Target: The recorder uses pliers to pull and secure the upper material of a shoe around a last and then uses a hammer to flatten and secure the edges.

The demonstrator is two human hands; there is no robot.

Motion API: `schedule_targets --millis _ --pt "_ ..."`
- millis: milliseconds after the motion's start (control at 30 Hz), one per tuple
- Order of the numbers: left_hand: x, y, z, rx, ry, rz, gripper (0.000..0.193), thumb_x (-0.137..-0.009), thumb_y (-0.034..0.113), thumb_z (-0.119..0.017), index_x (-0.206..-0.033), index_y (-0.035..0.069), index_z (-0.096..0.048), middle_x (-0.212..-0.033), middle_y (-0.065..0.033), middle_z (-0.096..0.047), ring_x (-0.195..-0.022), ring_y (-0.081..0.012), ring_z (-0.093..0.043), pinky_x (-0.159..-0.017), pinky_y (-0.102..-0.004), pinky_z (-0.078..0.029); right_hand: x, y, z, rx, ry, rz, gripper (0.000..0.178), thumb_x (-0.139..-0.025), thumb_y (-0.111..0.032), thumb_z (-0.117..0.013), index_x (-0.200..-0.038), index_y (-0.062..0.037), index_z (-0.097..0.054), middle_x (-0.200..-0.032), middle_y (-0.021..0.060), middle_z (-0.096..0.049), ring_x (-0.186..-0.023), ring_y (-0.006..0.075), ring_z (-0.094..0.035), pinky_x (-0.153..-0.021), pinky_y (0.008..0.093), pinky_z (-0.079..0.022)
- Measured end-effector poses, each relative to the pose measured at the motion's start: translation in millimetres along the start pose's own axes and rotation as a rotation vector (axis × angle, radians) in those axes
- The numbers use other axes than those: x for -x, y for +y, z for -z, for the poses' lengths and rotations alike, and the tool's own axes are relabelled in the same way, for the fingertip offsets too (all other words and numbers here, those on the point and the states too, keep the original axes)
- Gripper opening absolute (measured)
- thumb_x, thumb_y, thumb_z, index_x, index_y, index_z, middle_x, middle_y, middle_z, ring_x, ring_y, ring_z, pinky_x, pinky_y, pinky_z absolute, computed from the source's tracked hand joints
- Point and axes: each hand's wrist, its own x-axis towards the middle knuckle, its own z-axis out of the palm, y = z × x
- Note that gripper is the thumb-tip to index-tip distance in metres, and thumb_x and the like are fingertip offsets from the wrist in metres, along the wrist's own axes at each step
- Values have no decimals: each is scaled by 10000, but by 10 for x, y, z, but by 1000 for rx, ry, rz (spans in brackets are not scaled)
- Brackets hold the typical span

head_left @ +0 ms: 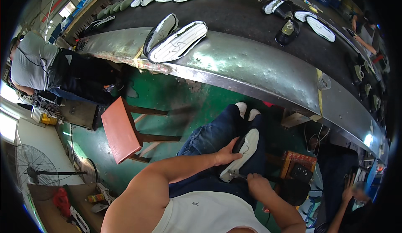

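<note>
Across my lap lies a shoe [247, 151], its white sole facing up and a dark upper along the edge. My left hand [226, 154] is closed round the side of the shoe near its middle, thumb on the sole. In my right hand [258, 186] is a slim metal hand tool [237, 174], its tip touching the heel end of the sole. Its exact kind is too small to tell.
A metal-edged bench [251, 72] curves ahead, with a pair of white-soled shoes [179, 42] at its edge and more farther back. A reddish-brown stool [121, 129] stands left. A fan [35, 168] is at lower left. People work left [35, 59] and right [348, 189].
</note>
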Motion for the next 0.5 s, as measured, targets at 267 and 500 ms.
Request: schedule_targets --millis 267,500 --pt "277 -265 -172 -563 163 -135 1061 -915 287 -710 -1609 67 61 -1614 -306 -168 -1519 -387 -200 -1227 -414 -213 60 75 29 -144 -179 -136 233 -926 -214 -631 -1001 4 -596 -888 276 -691 -868 443 -691 -760 536 -539" --pt "326 -556 -38 -264 -4 -127 1136 -916 289 -706 -1584 55 182 -1641 -303 -13 -1550 -407 -13 -1250 -424 -107 90 279 378 -462 -340 -83 314 -949 -303 -656 -1012 -2 -596 -864 249 -693 -810 435 -688 -745 499 -541"
